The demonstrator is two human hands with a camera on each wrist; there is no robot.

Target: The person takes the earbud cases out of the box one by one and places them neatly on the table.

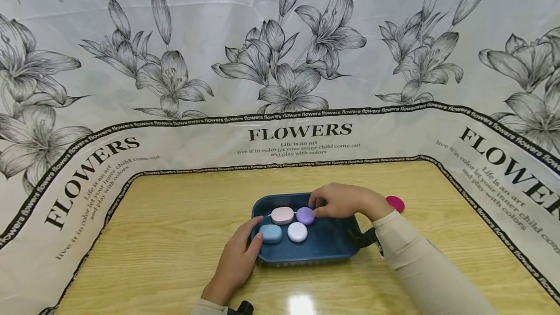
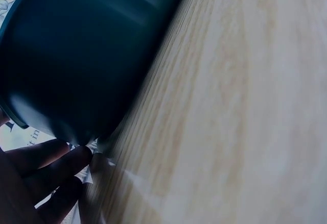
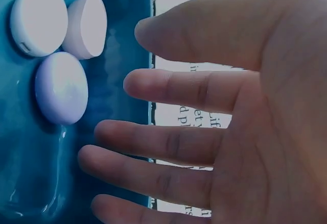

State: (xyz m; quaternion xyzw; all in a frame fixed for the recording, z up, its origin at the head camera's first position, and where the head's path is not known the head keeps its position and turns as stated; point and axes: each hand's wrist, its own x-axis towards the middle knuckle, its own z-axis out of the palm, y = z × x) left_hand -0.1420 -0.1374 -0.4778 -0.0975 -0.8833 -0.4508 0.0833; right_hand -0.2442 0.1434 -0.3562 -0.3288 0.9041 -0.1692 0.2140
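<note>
Inside a blue plastic basin (image 1: 324, 244) lie a pink rounded case (image 1: 282, 215), a purple rounded case (image 1: 305, 216), a light-blue case (image 1: 271, 234) and a white round case (image 1: 297, 232). My left hand (image 1: 236, 252) grips the basin's left wall, its thumb over the rim beside the light-blue case and other fingers against the outside. My right hand (image 1: 339, 200) is over the basin's back right part, close by the purple case. In the right wrist view its fingers (image 3: 189, 94) are extended and spread, with nothing held, and the purple case (image 3: 62, 88) lies apart from the fingertips.
A dark pink round object (image 1: 395, 203) lies on the wood-grain table (image 1: 183, 218), right of the basin and beyond my right wrist. A flower-printed cloth (image 1: 302, 145) stands along the back and both sides of the table.
</note>
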